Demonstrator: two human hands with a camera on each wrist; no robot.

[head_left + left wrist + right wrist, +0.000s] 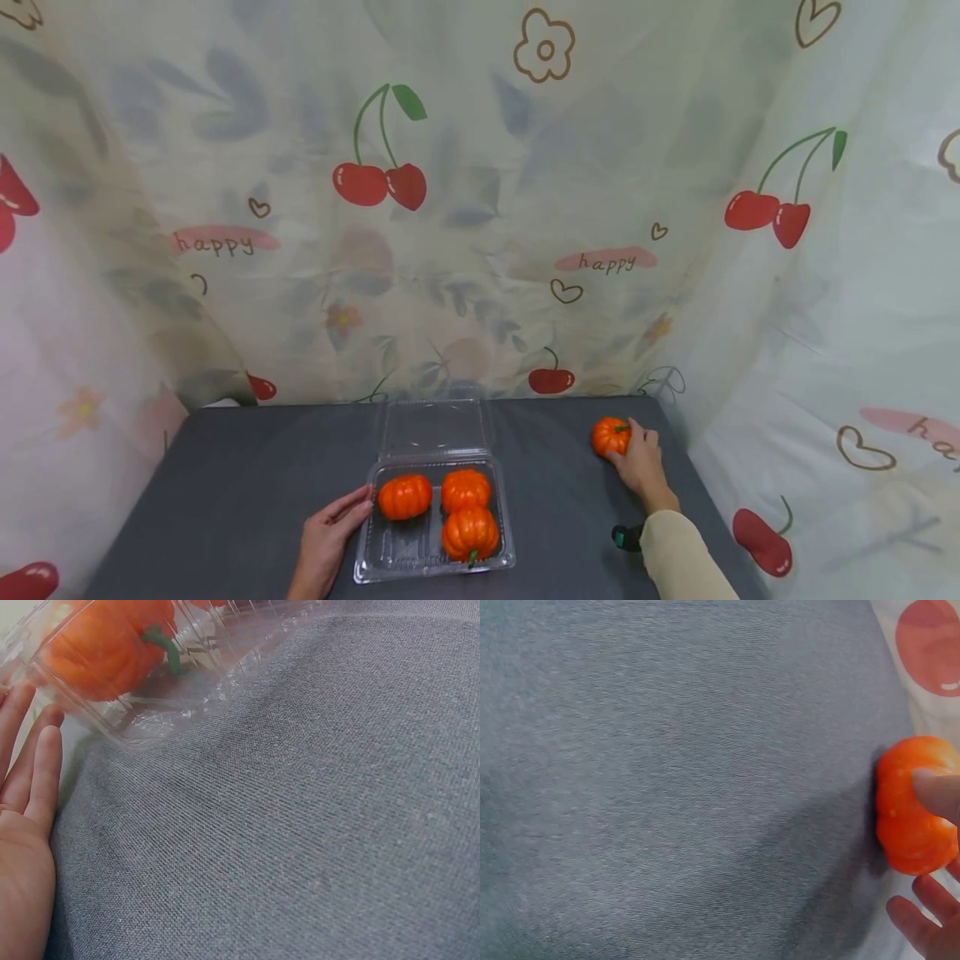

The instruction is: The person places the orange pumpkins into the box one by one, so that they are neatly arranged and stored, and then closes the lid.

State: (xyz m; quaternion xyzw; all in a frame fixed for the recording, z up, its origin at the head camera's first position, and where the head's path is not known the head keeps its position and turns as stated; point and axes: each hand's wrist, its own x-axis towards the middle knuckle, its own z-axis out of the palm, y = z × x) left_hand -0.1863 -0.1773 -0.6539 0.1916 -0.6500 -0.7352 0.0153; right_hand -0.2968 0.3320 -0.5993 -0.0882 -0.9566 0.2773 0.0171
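Near the worktop's (555, 500) far right corner, our right hand (643, 467) holds an orange pumpkin (607, 437) with a green stem; the grip is closed on it, the thumb pressed to one side, while in the right wrist view two fingertips stand a little clear of its skin. We cannot tell whether the pumpkin bears its weight on the worktop or is slightly raised. Our left hand (330, 533) lies at the left side of a clear plastic box (408, 550), fingers nearly straight and touching its edge, so that grip is relaxed and clasps nothing. The box stands near the middle of the worktop, its lid (435, 427) laid back toward the curtain (465, 83). Inside we count three more: a left pumpkin (405, 497) on its own, and, on the right, a rear pumpkin (466, 488) touching a front pumpkin (470, 534) whose green stem points toward us. Beside our pale right sleeve (682, 558) shows a small dark object (626, 537) with a green patch, too small to identify. The curtain is printed with cherries, hearts, flowers and the word "happy".
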